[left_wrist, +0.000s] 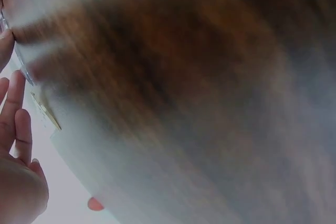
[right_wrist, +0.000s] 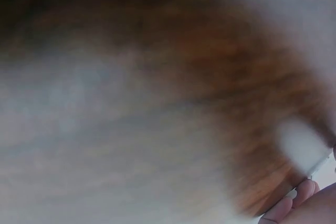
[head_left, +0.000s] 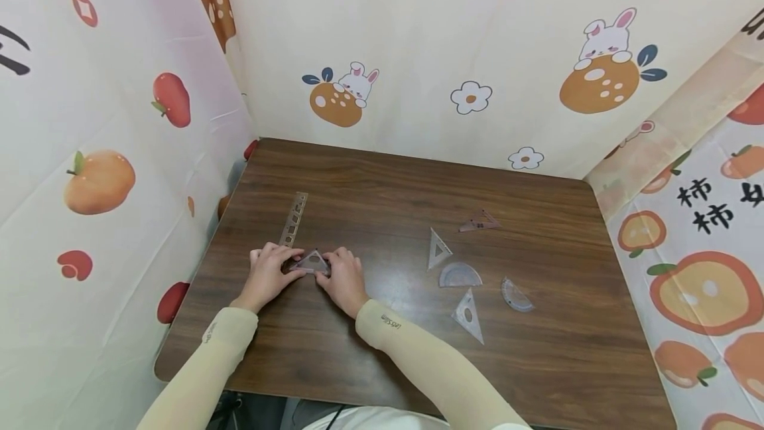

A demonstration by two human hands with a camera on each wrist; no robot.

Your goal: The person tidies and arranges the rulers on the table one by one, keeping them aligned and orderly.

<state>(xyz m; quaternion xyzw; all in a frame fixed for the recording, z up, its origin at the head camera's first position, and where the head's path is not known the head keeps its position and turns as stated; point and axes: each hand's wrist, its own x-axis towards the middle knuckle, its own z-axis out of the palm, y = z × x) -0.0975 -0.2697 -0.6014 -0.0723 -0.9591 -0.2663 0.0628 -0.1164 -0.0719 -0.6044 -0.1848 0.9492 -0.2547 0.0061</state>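
Both hands hold a small clear set square [head_left: 313, 262] low over the left part of the table, one at each end. My left hand [head_left: 268, 275] pinches its left corner between thumb and fingers. At the right corner, my right hand [head_left: 345, 279] does the same. Just beyond the left hand lies a clear ruler [head_left: 294, 217] with cut-out shapes, pointing away from me. In the left wrist view, the left fingers [left_wrist: 18, 90] and the ruler [left_wrist: 46, 111] show at the left edge. The right wrist view catches only the right fingertips [right_wrist: 302, 195] in its lower right corner.
To the right on the brown wooden table [head_left: 382, 363] lie a clear set square [head_left: 438, 252], a larger one [head_left: 475, 325], a pinkish one [head_left: 481, 221] and two protractors, one upright [head_left: 460, 276], one turned [head_left: 516, 297]. Printed curtains [head_left: 418, 38] enclose the table's back and sides.
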